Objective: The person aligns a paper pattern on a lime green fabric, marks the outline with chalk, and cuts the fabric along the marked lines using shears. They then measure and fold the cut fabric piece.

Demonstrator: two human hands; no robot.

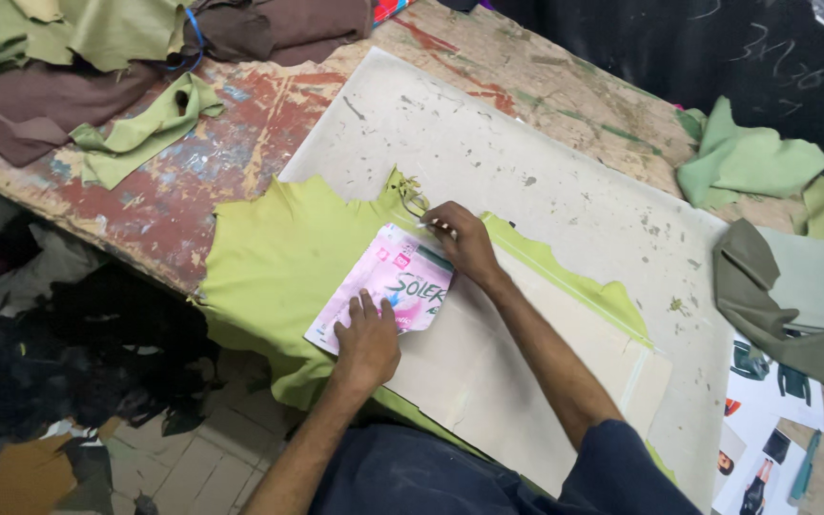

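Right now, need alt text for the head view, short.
A person's left hand presses a pink printed card template flat on a lime-green leather hide, while the right hand holds a small marking tool at the template's top edge. Fabric scraps litter the worn, paint-stained workbench.

Both arms are extended forward from the lower edge of the view, bare below short dark sleeves. The left hand (366, 339) is laid flat, palm down, with the fingers spread slightly and pointed away from the body; its wrist is kept straight in line with the forearm. The right hand (464, 240) is reached farther ahead and turned inward, the fingers curled together in a pinch at the tips. The right forearm is angled diagonally across, elbow bent.
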